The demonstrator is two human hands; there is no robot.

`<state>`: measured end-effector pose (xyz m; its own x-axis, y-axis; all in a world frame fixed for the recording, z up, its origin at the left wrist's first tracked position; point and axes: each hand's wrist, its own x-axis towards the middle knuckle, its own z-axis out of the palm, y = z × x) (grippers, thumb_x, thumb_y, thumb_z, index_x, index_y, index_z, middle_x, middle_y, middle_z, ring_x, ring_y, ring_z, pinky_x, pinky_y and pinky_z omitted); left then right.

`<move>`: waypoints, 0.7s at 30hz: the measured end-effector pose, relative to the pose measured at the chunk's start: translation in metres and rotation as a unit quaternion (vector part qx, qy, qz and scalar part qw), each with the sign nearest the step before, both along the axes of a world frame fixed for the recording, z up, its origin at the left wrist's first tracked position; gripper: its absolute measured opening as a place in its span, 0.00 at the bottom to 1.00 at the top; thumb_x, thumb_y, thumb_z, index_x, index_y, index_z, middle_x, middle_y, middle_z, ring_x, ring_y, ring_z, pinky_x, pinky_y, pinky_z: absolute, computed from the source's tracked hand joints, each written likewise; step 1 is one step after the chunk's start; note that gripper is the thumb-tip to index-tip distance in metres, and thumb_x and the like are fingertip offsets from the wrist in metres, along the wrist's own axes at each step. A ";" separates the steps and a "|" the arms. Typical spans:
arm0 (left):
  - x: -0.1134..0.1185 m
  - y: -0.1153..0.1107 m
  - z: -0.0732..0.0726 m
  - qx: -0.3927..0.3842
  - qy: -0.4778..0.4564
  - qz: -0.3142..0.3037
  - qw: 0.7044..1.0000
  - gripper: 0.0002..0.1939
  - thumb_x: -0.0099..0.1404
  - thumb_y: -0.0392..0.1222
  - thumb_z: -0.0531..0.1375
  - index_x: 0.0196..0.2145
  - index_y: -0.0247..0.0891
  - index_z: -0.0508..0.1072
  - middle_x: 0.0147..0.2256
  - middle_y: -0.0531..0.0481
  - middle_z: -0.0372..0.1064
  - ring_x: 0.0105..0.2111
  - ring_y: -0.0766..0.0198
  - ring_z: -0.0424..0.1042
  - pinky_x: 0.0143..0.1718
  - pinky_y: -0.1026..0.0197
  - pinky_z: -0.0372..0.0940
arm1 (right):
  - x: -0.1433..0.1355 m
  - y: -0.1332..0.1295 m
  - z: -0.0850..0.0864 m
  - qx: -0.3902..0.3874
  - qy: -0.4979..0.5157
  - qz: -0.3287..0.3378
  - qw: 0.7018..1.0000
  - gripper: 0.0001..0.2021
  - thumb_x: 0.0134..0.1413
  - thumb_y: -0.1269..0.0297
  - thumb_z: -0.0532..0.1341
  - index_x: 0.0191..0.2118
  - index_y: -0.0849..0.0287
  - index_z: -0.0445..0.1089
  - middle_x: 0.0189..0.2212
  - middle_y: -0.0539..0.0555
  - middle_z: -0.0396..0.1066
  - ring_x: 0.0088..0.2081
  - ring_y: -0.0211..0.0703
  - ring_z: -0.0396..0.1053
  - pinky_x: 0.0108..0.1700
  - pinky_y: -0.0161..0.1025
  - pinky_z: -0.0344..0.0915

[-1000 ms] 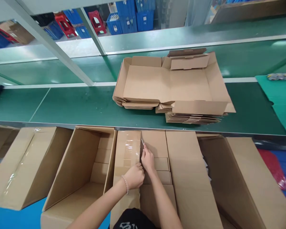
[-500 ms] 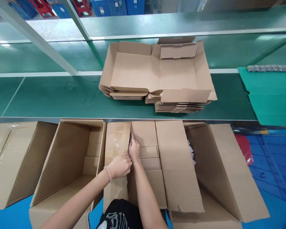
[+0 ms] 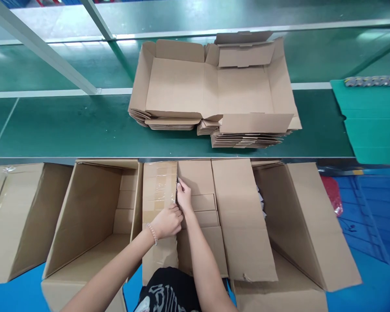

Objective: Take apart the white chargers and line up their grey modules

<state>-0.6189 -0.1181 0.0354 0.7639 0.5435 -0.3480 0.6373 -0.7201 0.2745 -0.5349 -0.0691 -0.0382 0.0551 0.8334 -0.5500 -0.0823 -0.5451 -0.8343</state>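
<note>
A carton (image 3: pixel 198 177) stands in front of me, its left flap (image 3: pixel 159 186) covered with clear and brown tape. My left hand (image 3: pixel 167 222), with a beaded bracelet at the wrist, is closed at the flap's inner edge. Just beyond it, my right hand (image 3: pixel 184 196) is closed on the same edge, with a narrow dark gap at its fingertips. The flap and the hands hide some of the fingers. Smaller brown boxes (image 3: pixel 203 219) lie inside the carton, right of my right hand.
An open carton (image 3: pixel 87 216) stands left, and another carton (image 3: pixel 26 208) beyond it. At right is an open carton (image 3: pixel 295 242) with a raised flap. A stack of flattened cardboard boxes (image 3: pixel 178 86) lies on the green bench (image 3: pixel 68 125). A green sheet (image 3: pixel 373 121) overhangs its right end.
The view has tilted down slightly, so the bench and stack sit higher in the picture. Both hands stay at the flap's edge, with the left hand shifted slightly right.
</note>
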 end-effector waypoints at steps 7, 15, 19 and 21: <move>-0.004 0.018 -0.020 0.023 -0.042 0.039 0.998 0.09 0.58 0.45 0.58 0.26 0.38 0.74 0.31 0.47 0.69 0.42 0.54 0.65 0.52 0.47 0.56 | 0.008 0.075 0.008 0.065 -0.205 0.147 0.966 0.18 0.60 0.68 0.53 0.55 0.56 0.68 0.46 0.58 0.73 0.48 0.47 0.70 0.52 0.39 0.60; -0.012 0.062 -0.042 0.057 -0.034 0.035 0.997 0.11 0.60 0.45 0.58 0.33 0.35 0.75 0.31 0.47 0.72 0.44 0.55 0.64 0.60 0.43 0.45 | 0.030 0.036 0.012 0.122 -0.312 0.230 0.914 0.21 0.65 0.69 0.48 0.61 0.54 0.60 0.52 0.54 0.68 0.48 0.41 0.69 0.49 0.33 0.61; -0.015 0.064 -0.035 0.071 -0.047 0.039 0.996 0.09 0.58 0.43 0.59 0.28 0.35 0.75 0.25 0.50 0.69 0.39 0.58 0.65 0.58 0.48 0.48 | 0.038 0.029 0.011 0.126 -0.373 0.260 0.882 0.19 0.66 0.67 0.48 0.60 0.51 0.62 0.46 0.54 0.72 0.42 0.42 0.71 0.43 0.33 0.63; -0.020 0.060 -0.027 0.078 -0.061 0.048 0.994 0.09 0.58 0.42 0.58 0.26 0.36 0.74 0.24 0.51 0.68 0.37 0.59 0.64 0.56 0.50 0.51 | 0.042 0.039 0.008 0.116 -0.411 0.264 0.865 0.20 0.65 0.68 0.48 0.60 0.51 0.62 0.42 0.56 0.73 0.38 0.43 0.72 0.39 0.34 0.63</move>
<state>-0.6387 -0.0577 0.0088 0.7375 0.6557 -0.1618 0.6737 -0.6975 0.2442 -0.4929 -0.0303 -0.0300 -0.0754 0.9443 -0.3203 0.7995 -0.1347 -0.5854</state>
